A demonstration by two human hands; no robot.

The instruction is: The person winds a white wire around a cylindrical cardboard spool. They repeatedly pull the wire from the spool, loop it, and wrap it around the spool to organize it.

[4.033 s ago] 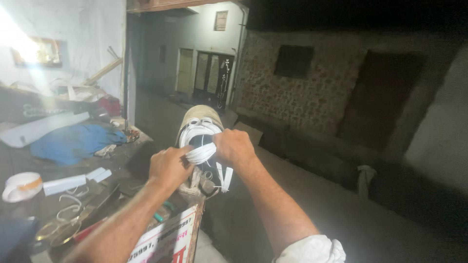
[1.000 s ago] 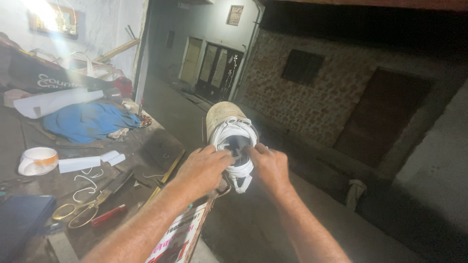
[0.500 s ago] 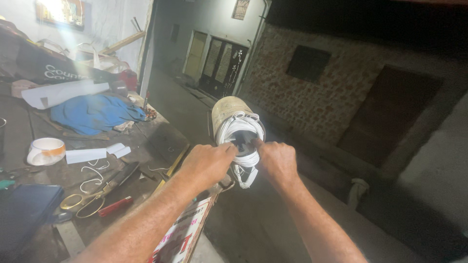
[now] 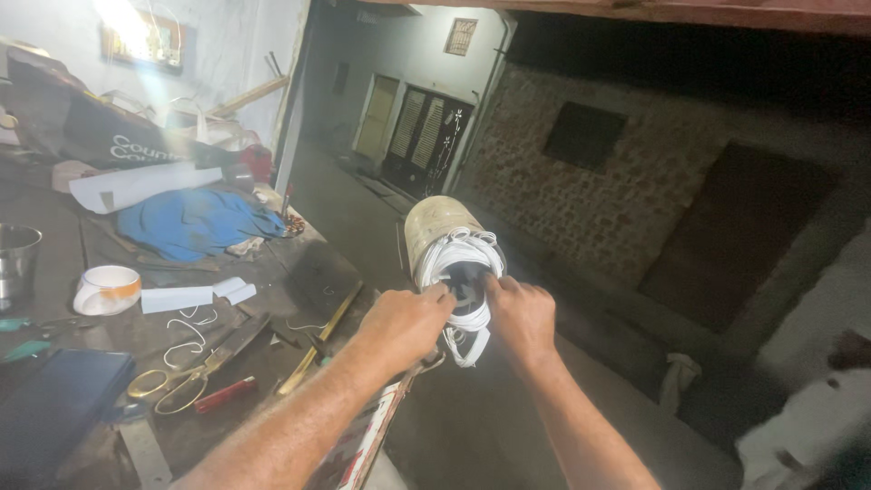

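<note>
Since the earlier frames our hands have slid lower on the bundle and the view has swung right, pushing the cluttered workbench (image 4: 272, 272) further left. On it, from far to near, lie a blue cloth (image 4: 195, 222), a white bowl (image 4: 107, 289) and brass-handled scissors (image 4: 186, 381). The pale cylindrical former (image 4: 435, 227) stands at centre right, wrapped in white cord (image 4: 463, 263). Our left hand (image 4: 404, 327) and right hand (image 4: 522, 318) both pinch the cord's lower loops. We judge the cord light, limp and slippery, best taken where the loops bunch.
</note>
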